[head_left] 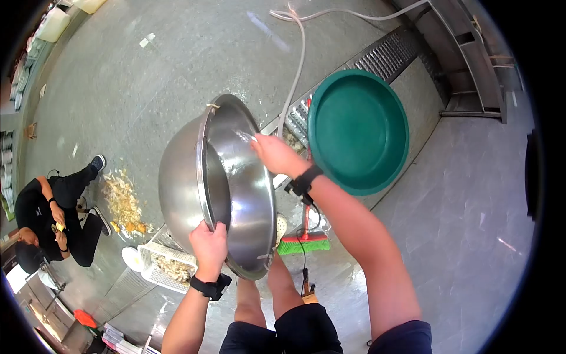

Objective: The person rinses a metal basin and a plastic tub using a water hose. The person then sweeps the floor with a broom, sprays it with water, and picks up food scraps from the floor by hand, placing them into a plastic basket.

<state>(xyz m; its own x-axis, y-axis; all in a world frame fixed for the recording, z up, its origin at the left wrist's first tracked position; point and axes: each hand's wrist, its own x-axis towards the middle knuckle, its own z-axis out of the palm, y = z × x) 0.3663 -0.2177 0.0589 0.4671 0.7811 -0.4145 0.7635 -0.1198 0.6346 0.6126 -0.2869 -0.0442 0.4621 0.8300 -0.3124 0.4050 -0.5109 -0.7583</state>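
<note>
The left hand (209, 248) and right hand (278, 154) are bare. A flat black strap (203, 287) goes round the left wrist, with a small black box (223, 287) on its right. The right wrist has a wide black strap (310, 176), a little black box (292, 187) on its left and a thin black cord (319, 216) just below. Near right is a dark blue cloth sleeve (402, 338). Near middle are dark cloth shorts (306, 329).

Bright light glares off the steel bowl (236, 192); edges bow.
</note>
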